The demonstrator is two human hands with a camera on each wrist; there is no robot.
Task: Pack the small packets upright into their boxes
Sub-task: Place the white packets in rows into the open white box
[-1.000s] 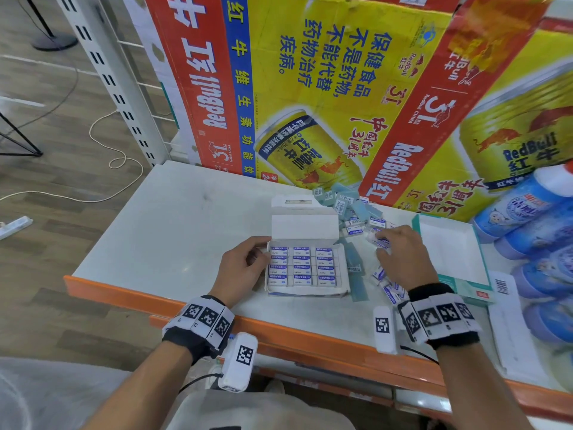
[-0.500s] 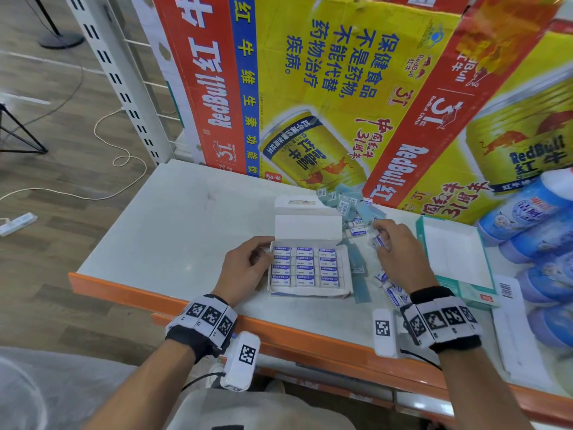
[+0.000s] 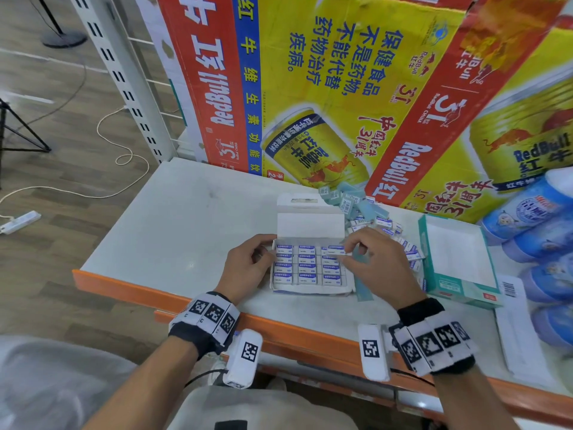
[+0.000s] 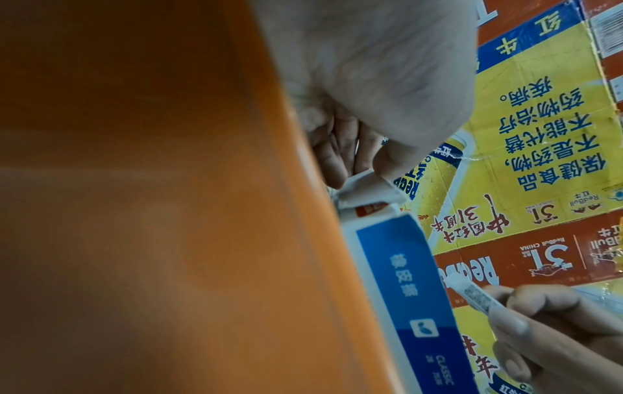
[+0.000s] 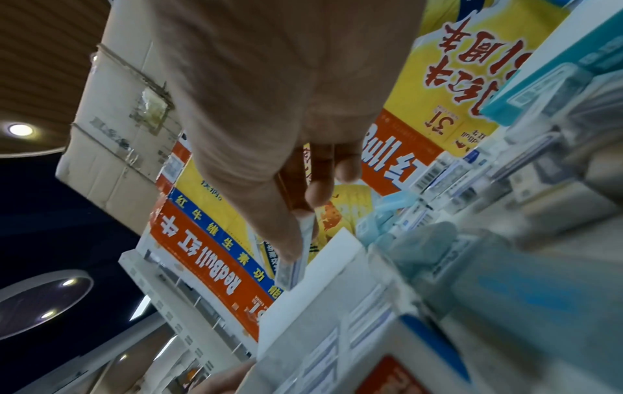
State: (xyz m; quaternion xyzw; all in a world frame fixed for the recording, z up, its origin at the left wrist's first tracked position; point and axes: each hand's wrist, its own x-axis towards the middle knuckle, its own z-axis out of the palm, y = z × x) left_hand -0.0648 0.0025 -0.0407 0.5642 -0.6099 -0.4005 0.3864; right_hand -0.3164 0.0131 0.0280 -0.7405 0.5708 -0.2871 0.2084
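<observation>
An open white box (image 3: 311, 225) with its lid flap up lies on the white shelf top, filled with rows of small blue-and-white eraser packets (image 3: 307, 268). My left hand (image 3: 248, 265) grips the box's left wall, its fingers (image 4: 332, 157) curled on the corner flap. My right hand (image 3: 376, 262) pinches one packet (image 3: 334, 251) over the box's back right corner; the same packet (image 4: 475, 296) shows between fingertips in the left wrist view and as a thin edge (image 5: 296, 256) in the right wrist view. Loose packets (image 3: 381, 225) lie piled behind and right of the box.
A second, teal box (image 3: 455, 265) lies open to the right. Blue-and-white bottles (image 3: 533, 231) crowd the far right. Large printed drink cartons (image 3: 341, 88) wall off the back. The shelf's orange front edge (image 3: 124, 287) runs below my wrists. A barcode sheet (image 3: 514, 324) lies at right.
My right hand has come from the loose pile leftward to the box's back right corner, carrying one packet. My left hand stays on the box's left side.
</observation>
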